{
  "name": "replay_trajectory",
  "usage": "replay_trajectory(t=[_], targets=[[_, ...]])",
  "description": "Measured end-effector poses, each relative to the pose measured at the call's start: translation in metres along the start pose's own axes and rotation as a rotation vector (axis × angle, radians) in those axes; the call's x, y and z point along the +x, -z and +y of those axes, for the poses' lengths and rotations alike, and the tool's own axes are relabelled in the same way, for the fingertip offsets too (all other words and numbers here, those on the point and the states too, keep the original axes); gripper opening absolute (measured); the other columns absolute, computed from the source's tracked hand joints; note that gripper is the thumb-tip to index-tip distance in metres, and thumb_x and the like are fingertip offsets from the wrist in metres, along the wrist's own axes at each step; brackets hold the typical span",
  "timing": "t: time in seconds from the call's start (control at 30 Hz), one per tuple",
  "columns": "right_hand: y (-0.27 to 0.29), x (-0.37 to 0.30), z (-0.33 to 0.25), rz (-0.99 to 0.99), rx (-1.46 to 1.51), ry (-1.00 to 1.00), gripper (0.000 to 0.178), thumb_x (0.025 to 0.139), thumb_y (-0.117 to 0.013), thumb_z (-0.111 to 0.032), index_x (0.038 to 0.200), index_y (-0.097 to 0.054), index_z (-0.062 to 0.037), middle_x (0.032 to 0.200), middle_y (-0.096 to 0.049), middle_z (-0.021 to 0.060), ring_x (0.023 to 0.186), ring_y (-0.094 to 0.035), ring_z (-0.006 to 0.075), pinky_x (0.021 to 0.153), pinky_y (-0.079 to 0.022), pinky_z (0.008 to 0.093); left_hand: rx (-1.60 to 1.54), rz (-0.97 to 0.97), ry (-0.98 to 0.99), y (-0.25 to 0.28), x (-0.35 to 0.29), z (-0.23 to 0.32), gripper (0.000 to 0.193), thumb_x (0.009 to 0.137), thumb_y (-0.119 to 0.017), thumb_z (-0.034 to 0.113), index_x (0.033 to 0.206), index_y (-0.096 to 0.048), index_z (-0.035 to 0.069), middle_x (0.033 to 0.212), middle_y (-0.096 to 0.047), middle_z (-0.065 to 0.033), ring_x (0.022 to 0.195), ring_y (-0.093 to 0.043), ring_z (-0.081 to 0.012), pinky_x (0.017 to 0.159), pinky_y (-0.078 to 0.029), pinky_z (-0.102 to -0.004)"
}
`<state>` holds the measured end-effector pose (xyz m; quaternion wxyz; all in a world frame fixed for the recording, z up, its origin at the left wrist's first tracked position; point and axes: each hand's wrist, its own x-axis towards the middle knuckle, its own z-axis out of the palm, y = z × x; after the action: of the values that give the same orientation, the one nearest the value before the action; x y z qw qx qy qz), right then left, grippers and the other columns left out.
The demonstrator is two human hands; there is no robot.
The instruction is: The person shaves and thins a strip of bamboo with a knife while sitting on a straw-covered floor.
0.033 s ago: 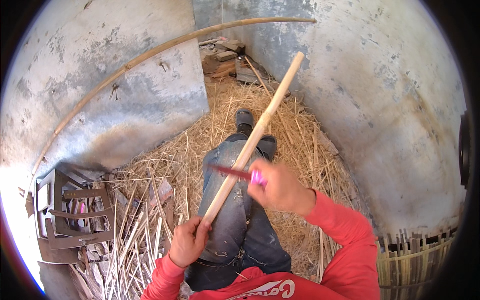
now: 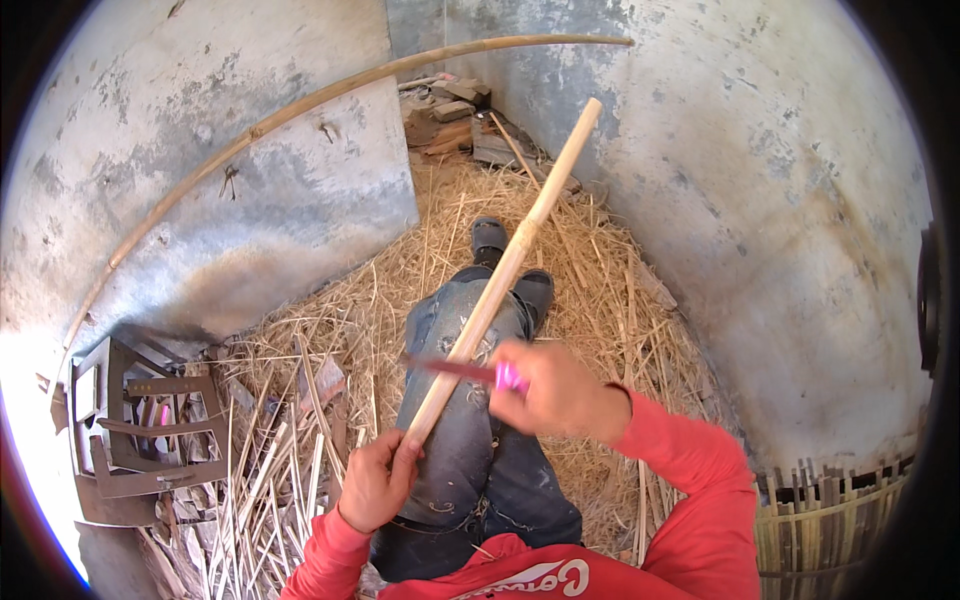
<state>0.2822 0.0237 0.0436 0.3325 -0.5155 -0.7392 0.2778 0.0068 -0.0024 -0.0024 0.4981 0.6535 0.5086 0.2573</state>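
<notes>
My left hand (image 2: 380, 482) is closed round the near end of a pale bamboo pole (image 2: 507, 272), which slants up and away to the right across my dusty dark trousers. A ring-like node shows partway along it. My right hand (image 2: 560, 388) grips the pink handle of a knife (image 2: 462, 369). Its dark, reddish-brown blade lies crosswise over the lower part of the pole, not far beyond my left hand, its tip pointing left. Motion blurs the blade a little, so its exact contact with the bamboo is hard to make out.
Shavings (image 2: 590, 300) cover the floor, with split strips (image 2: 265, 500) at the left. A dark frame (image 2: 112, 410) stands at left. One long bamboo pole (image 2: 265, 125) leans along the wall. Bricks (image 2: 455, 110) lie in the far corner, and a slatted basket (image 2: 815, 530) sits lower right.
My right hand and the knife have shifted slightly toward me and left along the bamboo pole. The pole's far end has swung slightly left; my left hand keeps its place.
</notes>
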Motion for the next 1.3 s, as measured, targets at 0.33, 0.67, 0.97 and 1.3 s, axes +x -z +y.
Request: replay_trajectory(t=[0.33, 0.67, 0.97, 1.3], targets=[[0.063, 0.029, 0.009, 0.544, -0.09, -0.115, 0.012, 0.09, -0.073, -0.005, 0.101, -0.073, -0.0002, 0.068, -0.065, 0.0026, 0.053, -0.053, 0.0095, 0.052, -0.043, 0.0318, -0.092, -0.039, 0.035, 0.0, 0.01, 0.0, 0.035, 0.112, -0.054, 0.025, 0.089, -0.065, 0.001, 0.057, -0.054, 0.0016, 0.048, -0.047, -0.005, 0.047, -0.035, -0.0244], [0.046, 0.06, 0.044, 0.62, -0.18, 0.131, 0.013, 0.091, -0.079, -0.012, 0.093, -0.075, 0.0007, 0.054, -0.048, 0.0004, 0.05, -0.041, 0.0055, 0.047, -0.033, 0.029, -0.034, -0.005, 0.011, 0.0, 0.008, 0.006, 0.036, 0.112, -0.054, 0.026, 0.088, -0.065, 0.001, 0.057, -0.055, 0.0008, 0.048, -0.048, -0.0057, 0.048, -0.036, -0.0251], [0.047, 0.068, 0.047, 0.567, -0.334, 0.132, 0.01, 0.088, -0.074, -0.012, 0.091, -0.071, -0.0033, 0.061, -0.062, 0.0136, 0.053, -0.065, 0.03, 0.049, -0.047, 0.0413, 0.079, 0.064, -0.035, -0.002, 0.005, 0.005, 0.033, 0.11, -0.058, 0.025, 0.089, -0.065, 0.001, 0.058, -0.056, -0.0007, 0.05, -0.052, -0.0082, 0.049, -0.039, -0.0269], [0.022, 0.061, 0.036, 0.348, -0.331, 0.106, 0.02, 0.088, -0.071, -0.019, 0.09, -0.061, -0.0018, 0.066, -0.064, 0.0214, 0.059, -0.067, 0.0418, 0.056, -0.053, 0.0515, 0.086, 0.07, -0.038, -0.002, 0.007, 0.004, 0.033, 0.11, -0.057, 0.026, 0.09, -0.065, 0.001, 0.058, -0.056, -0.0007, 0.051, -0.052, -0.0083, 0.049, -0.039, -0.0275]])
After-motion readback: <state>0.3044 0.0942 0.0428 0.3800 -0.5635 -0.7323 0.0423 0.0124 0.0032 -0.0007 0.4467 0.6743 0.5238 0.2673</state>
